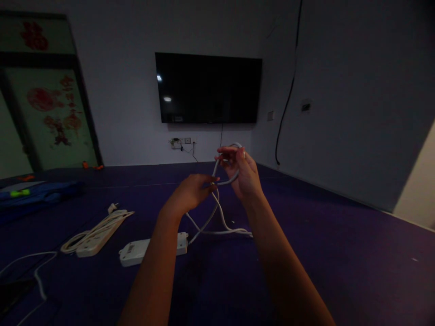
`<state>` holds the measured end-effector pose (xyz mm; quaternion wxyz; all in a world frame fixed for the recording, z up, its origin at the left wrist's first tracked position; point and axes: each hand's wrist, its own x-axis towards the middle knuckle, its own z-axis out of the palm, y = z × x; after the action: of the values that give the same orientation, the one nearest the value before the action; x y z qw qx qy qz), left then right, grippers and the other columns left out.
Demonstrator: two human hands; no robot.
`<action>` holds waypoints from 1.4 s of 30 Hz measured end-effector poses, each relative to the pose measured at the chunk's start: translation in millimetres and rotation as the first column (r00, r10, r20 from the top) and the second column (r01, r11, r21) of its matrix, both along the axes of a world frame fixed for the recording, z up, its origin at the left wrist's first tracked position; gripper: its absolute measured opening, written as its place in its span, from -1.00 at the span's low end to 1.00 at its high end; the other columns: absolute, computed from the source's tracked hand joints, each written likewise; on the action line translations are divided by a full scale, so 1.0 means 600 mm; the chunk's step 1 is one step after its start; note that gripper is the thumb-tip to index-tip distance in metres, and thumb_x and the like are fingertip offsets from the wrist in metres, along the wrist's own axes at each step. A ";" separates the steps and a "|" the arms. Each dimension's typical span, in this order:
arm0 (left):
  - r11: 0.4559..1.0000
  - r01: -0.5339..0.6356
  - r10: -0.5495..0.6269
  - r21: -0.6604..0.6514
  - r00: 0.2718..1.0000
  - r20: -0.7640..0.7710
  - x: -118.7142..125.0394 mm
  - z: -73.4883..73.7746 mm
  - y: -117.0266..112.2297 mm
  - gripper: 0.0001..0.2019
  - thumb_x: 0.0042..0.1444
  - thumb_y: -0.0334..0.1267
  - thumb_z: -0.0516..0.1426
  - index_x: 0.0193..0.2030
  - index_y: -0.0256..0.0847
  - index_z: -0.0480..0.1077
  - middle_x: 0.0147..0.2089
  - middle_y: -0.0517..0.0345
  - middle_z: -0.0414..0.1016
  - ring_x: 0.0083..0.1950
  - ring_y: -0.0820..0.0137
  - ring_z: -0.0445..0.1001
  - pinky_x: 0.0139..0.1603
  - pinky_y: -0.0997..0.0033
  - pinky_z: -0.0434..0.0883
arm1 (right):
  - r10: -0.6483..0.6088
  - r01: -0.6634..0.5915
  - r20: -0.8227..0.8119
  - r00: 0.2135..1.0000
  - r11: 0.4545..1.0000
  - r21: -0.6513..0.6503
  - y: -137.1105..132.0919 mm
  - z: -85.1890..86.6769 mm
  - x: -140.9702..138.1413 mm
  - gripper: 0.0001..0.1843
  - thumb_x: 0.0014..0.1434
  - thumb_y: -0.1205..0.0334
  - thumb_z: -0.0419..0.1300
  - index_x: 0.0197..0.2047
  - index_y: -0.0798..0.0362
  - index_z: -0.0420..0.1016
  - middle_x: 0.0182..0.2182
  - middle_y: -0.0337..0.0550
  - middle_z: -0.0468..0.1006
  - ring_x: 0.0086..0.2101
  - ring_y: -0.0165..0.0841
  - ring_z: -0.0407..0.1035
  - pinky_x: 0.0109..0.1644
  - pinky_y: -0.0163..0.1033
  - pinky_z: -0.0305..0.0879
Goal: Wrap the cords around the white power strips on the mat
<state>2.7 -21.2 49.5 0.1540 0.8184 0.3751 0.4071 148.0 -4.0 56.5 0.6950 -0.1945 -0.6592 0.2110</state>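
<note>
Both hands are raised over a dark purple floor, working a white cable [217, 213]. My right hand [243, 174] is closed round a loop of this cable at its top. My left hand [193, 190] pinches the same cable just below and to the left. The cable hangs down from the hands, loops on the floor and runs to a white power strip [136, 251], part of which my left forearm hides.
A second power strip [97, 235] with its cable coiled on it lies to the left. More white cable [34, 267] trails at the lower left. A blue bag [37, 194] lies at far left. A dark wall-mounted TV [208, 88] hangs ahead above wall sockets [181, 142].
</note>
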 end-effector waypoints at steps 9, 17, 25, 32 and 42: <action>0.897 0.228 -0.124 -0.380 0.952 0.280 -0.016 -0.015 0.020 -0.68 0.02 -0.42 0.09 -0.05 -0.13 0.35 0.00 0.00 0.46 -0.52 0.51 0.45 -0.61 0.53 0.30 | -0.132 0.130 -0.112 0.985 0.991 -0.029 0.027 -0.001 0.025 -0.40 0.32 -0.08 -0.38 0.08 -0.07 0.36 -0.05 0.00 0.45 -0.16 -0.33 0.37 -0.07 -0.11 0.32; 0.911 -0.103 0.401 -0.400 0.454 0.796 -0.039 -0.039 0.089 -0.68 -0.08 -0.60 -0.07 -0.22 -0.27 0.34 -0.01 -0.04 0.40 -0.38 0.55 0.50 -0.29 0.49 0.48 | -0.234 0.255 -0.436 0.869 0.967 -0.009 0.017 0.015 0.113 -0.52 0.24 -0.15 -0.11 -0.10 -0.04 0.45 -0.13 -0.08 0.46 -0.24 -0.37 0.37 -0.13 -0.11 0.34; 0.920 -0.111 0.350 -0.376 0.667 0.658 -0.037 -0.056 0.102 -0.76 -0.07 -0.19 0.20 -0.28 -0.29 0.43 -0.23 0.04 0.50 -0.19 0.42 0.46 -0.20 0.45 0.38 | -0.381 0.439 -0.612 0.693 0.896 -0.060 0.024 0.011 0.156 -0.73 0.12 0.03 0.10 -0.37 0.07 0.43 -0.29 -0.13 0.48 -0.44 -0.49 0.31 -0.29 -0.26 0.32; 0.926 -0.086 0.098 -0.369 0.995 0.013 -0.023 -0.094 0.112 -0.64 -0.31 -0.08 0.32 -0.37 -0.25 0.48 -0.45 0.22 0.45 -0.38 0.43 0.41 -0.36 0.49 0.28 | -0.486 0.599 -0.766 0.420 0.783 -0.168 0.013 0.000 0.222 -0.84 0.07 0.26 0.15 -0.43 0.18 0.46 -0.39 -0.05 0.49 -0.53 -0.49 0.21 -0.33 -0.22 0.23; 0.920 -0.317 0.271 -0.230 0.939 -0.211 0.006 -0.161 0.161 -0.65 -0.37 -0.54 0.29 -0.35 -0.20 0.45 -0.19 -0.01 0.56 -0.07 0.21 0.48 -0.08 0.33 0.33 | -0.659 0.637 -0.743 0.119 0.624 -0.452 0.017 -0.012 0.269 -0.84 0.05 0.47 0.09 -0.51 0.06 0.34 -0.44 -0.20 0.39 -0.34 -0.35 0.35 -0.16 -0.16 0.25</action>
<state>6.1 75.2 -46.9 0.1637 0.7576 0.5566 0.2991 309.3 6.0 49.4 0.9406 -0.3326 -0.0568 -0.0384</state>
